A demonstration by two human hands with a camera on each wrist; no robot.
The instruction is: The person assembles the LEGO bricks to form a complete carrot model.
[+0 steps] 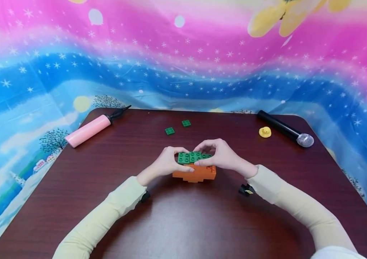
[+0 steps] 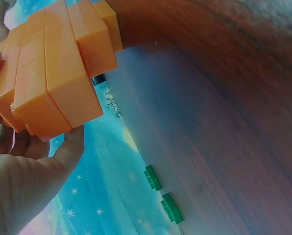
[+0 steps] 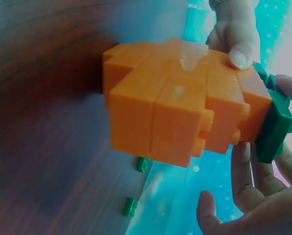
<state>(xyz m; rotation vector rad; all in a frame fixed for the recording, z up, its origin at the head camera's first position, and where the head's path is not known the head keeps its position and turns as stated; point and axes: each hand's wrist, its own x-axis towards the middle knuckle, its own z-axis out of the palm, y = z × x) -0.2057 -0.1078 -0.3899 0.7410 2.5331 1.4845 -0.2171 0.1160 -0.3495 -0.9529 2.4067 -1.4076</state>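
A stepped build of orange toy bricks [image 1: 193, 175] stands at the middle of the table, wider above and narrower at its base. Several green studded bricks [image 1: 184, 158] lie across its top. My left hand [image 1: 165, 162] grips the build from the left, thumb on the front and fingers behind, as the left wrist view also shows. From the right, my right hand [image 1: 222, 155] pinches a green brick [image 3: 273, 128] at the top between thumb and fingers. Part of the green row is hidden behind the right hand.
Two loose green bricks, one nearer [image 1: 169, 131] and one farther [image 1: 186, 123], lie beyond the hands. A pink hand pump [image 1: 89, 130] lies at back left. At back right are a yellow rubber duck [image 1: 265, 132] and a black microphone [image 1: 281, 126]. A patterned cloth hangs behind the table.
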